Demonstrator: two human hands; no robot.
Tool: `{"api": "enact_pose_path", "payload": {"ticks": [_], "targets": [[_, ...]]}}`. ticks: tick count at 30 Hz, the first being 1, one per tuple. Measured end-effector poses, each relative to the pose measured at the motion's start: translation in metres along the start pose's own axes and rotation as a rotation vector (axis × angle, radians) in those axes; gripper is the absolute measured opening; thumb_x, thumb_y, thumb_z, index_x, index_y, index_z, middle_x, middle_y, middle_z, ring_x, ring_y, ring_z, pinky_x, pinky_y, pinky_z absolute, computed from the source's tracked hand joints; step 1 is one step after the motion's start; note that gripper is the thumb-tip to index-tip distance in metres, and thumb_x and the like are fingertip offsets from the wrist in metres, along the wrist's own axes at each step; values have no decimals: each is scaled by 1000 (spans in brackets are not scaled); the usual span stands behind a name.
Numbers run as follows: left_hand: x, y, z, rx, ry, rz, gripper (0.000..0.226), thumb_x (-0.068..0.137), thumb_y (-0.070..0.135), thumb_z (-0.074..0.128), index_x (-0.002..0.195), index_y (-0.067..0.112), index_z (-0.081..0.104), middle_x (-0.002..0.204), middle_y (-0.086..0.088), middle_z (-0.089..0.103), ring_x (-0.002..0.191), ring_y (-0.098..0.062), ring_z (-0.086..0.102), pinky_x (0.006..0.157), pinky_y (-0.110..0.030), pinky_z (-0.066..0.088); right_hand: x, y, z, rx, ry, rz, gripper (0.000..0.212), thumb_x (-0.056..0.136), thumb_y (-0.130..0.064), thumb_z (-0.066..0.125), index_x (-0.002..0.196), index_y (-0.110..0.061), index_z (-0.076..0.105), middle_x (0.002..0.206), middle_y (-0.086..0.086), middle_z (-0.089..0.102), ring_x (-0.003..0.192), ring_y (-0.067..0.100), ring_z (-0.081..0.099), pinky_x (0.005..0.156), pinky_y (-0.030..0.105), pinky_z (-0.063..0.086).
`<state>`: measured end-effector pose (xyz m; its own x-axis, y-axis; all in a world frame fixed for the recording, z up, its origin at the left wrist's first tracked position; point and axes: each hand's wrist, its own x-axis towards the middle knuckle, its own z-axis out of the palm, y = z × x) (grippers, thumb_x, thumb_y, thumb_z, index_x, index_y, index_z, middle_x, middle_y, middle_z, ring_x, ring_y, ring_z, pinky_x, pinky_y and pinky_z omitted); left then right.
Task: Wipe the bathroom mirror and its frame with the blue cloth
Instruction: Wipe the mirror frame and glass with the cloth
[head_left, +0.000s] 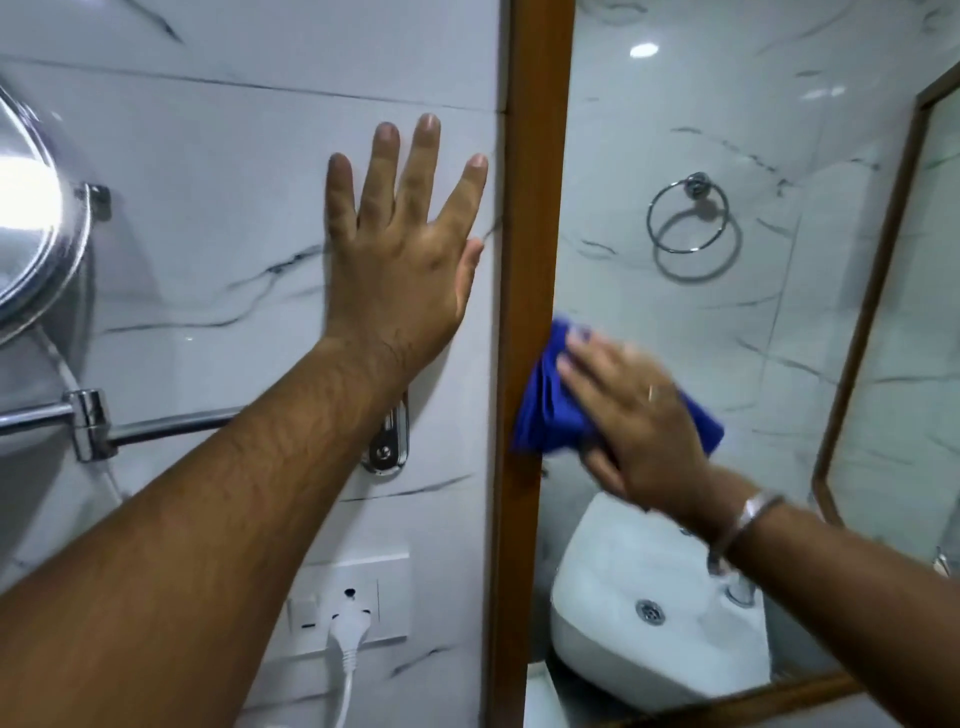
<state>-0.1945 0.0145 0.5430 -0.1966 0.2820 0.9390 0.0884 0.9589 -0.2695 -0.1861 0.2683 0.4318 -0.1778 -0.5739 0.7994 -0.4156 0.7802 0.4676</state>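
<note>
Head view: crumpled blue cloth (550, 410) sits at about 4 o'clock from frame centre, pressed where the wooden mirror frame (535, 208) meets the glass of the bathroom mirror (727, 322), overlapping both. Right hand (639, 421) lies flat over the cloth, fingers (576, 379) slightly spread and pressing it down rather than pinching it; hand is blurred, so likely mid-stroke. Left hand (405, 249) at 10 o'clock of the cloth, palm flat on the white marble-veined wall tile (208, 208), fingers splayed wide, holding nothing, thumb just beside the frame's outer edge.

Outward: chrome swing arm (171, 421) and round chrome shaving mirror (31, 228) at 9 o'clock; white wall socket with plug (348, 618) at 7 o'clock. Reflected white basin (654, 613) shows at 5 o'clock.

Risks, as judged: cloth is held only by flat pressure, so a quick stroke could slip it out and drop it. A damp cloth could drip down toward the socket.
</note>
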Motion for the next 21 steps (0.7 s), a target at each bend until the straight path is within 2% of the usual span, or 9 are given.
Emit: {"api": "enact_pose_path", "payload": {"ticks": [2, 5, 8, 10, 13, 15, 18, 21], "targets": [[-7, 6, -2, 8, -27, -21, 62, 107, 39, 41, 163, 21, 21, 169, -17, 11, 154, -40, 8, 120, -65, 9, -61, -30, 22, -18, -110, -51, 71, 85, -33, 45, 151, -15, 27, 160, 6, 20, 148, 26, 22, 119, 43, 20], [-38, 30, -5, 29, -61, -70, 64, 105, 28, 44, 163, 18, 20, 169, -14, 13, 154, -37, 12, 119, -67, 12, -131, -77, 43, -61, -290, -68, 68, 78, -29, 53, 144, -16, 40, 154, 7, 33, 148, 24, 23, 121, 39, 16], [-97, 65, -5, 96, -96, -32, 67, 100, 27, 43, 162, 13, 24, 168, -15, 18, 153, -34, 21, 119, -64, 3, -171, -110, 49, -115, -448, -76, 72, 72, -30, 66, 139, -17, 44, 147, 6, 40, 139, 23, 35, 124, 38, 6], [-140, 77, 0, 105, -122, 20, 70, 97, 30, 49, 161, 11, 30, 166, -17, 23, 152, -34, 25, 119, -60, -2, -180, -115, 48, -139, -480, -85, 74, 73, -28, 64, 143, -17, 40, 149, 5, 37, 139, 23, 35, 125, 38, 0], [-180, 74, 10, 89, -124, 77, 72, 96, 37, 56, 159, 11, 33, 164, -19, 27, 150, -36, 27, 119, -56, 3, -160, -97, 38, -120, -378, -72, 79, 80, -19, 53, 152, -16, 21, 158, 5, 23, 148, 24, 20, 125, 39, -1], [-189, 67, 19, 70, -74, 107, 73, 96, 41, 57, 158, 12, 32, 162, -19, 27, 150, -37, 26, 119, -55, 5, -121, -73, 28, -56, -227, 10, 78, 83, -13, 48, 153, -14, 15, 160, 7, 13, 151, 27, 10, 125, 42, 5], [-191, 57, 33, 56, -10, 160, 70, 97, 44, 53, 157, 13, 34, 162, -18, 25, 149, -37, 27, 121, -53, 5, -40, -23, 5, -6, -14, 41, 70, 85, -14, 56, 149, -6, 28, 157, 15, 23, 147, 33, 22, 121, 46, 21], [-196, 55, 44, 38, 31, 168, 69, 100, 45, 47, 159, 13, 30, 163, -18, 22, 148, -37, 25, 121, -52, 5, 24, 17, -11, 20, 43, 8, 63, 91, -26, 47, 148, -6, 31, 155, 18, 31, 146, 32, 26, 121, 43, 22]]}}
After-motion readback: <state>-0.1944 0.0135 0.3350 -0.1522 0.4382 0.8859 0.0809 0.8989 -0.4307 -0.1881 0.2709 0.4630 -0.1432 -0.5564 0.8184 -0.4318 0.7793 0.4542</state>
